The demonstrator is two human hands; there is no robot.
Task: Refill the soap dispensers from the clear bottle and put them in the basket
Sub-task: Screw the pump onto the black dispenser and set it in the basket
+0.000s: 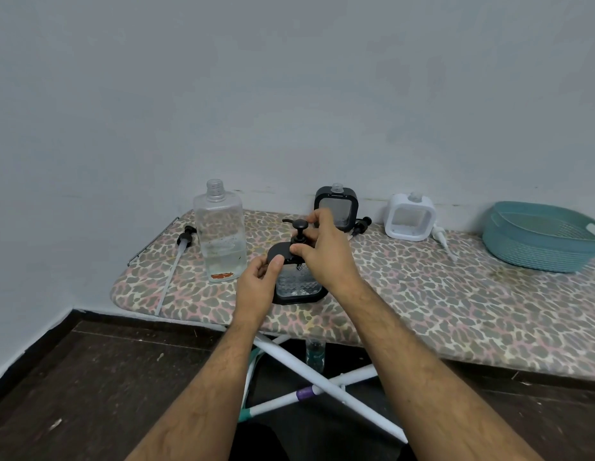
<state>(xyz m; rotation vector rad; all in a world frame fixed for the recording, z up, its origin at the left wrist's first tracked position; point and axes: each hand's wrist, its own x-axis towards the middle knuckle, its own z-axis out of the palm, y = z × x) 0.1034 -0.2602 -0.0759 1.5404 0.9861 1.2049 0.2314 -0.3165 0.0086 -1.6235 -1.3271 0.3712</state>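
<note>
Grey walls are seen behind an ironing board (422, 294) with a leopard-print cover, used as the tabletop; its white crossed legs (322, 384) stand on a dark floor, and a small bottle (315, 352) is seen below the board.

Near the middle of the tabletop a black soap dispenser (297, 287) is held; the left hand (257, 287) is closed around its left upper corner, with the thumb laid on the top; the right hand (326, 254) is pinched on the collar of the black pump head (299, 227), which sits in the neck of this dispenser.

To the left, the clear bottle (220, 232) stands upright with its neck open and a little liquid at its bottom; a loose black pump with a long tube (174, 264) lies just left of it.

At the far edge, a second black dispenser (337, 204) stands with an open neck, partly hidden by the right hand; a black pump (362, 226) lies beside it; further right a white dispenser (410, 216) stands, also open, with a white pump (442, 239) lying at its right side.

At the far right the teal basket (538, 241) is placed, well apart from the dispensers.
</note>
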